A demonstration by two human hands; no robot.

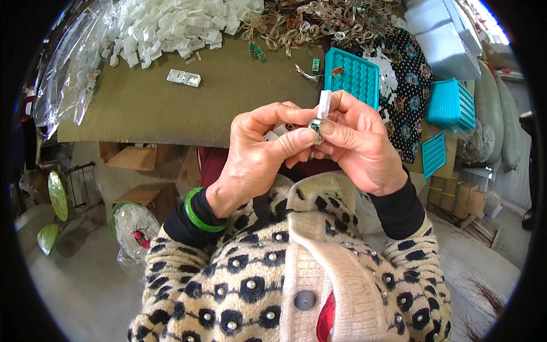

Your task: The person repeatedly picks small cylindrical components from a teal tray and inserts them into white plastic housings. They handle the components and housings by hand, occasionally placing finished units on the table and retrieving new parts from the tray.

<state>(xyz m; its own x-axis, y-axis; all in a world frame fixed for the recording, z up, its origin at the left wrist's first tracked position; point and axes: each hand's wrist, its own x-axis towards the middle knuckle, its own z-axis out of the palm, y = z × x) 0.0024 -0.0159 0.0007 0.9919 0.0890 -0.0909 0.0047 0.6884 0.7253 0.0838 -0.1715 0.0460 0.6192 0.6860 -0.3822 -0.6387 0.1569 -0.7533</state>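
Grip of the left hand [256, 148] is drawn together, thumb and forefinger pinched at a small white casing [324, 105], with a second white piece [276, 133] tucked under the fingers; grip of the right hand [364, 145] is likewise together, thumb and forefinger clamped on the same casing. Progress, judged from left to right: a clear plastic bag [71, 74] lies at the far left of the counter [142, 108], beside a large heap of white casings [176, 25], which suggests that most of the stock remains unprocessed. One opened case [184, 77] lies nearer, on its own, with no hand on it. At centre, the casing under work has a green-and-metal insert [316, 126] showing at its lower part; it appears unfinished, its white part standing up and the insert exposed. Two green boards [257, 52] and a tangle of ribbon-like cables [313, 25] lie at the far side, apparently unused. To the right, a teal tray [353, 74] holds a small brownish piece and otherwise shows open cells; a stack of teal trays [450, 105] stands beyond it. Finished pieces cannot be identified. Position of the casing: directly between the two hands, upright, its top projecting to the far side of the fingertips, its insert against the thumb tips, apparently held above the counter's near part.
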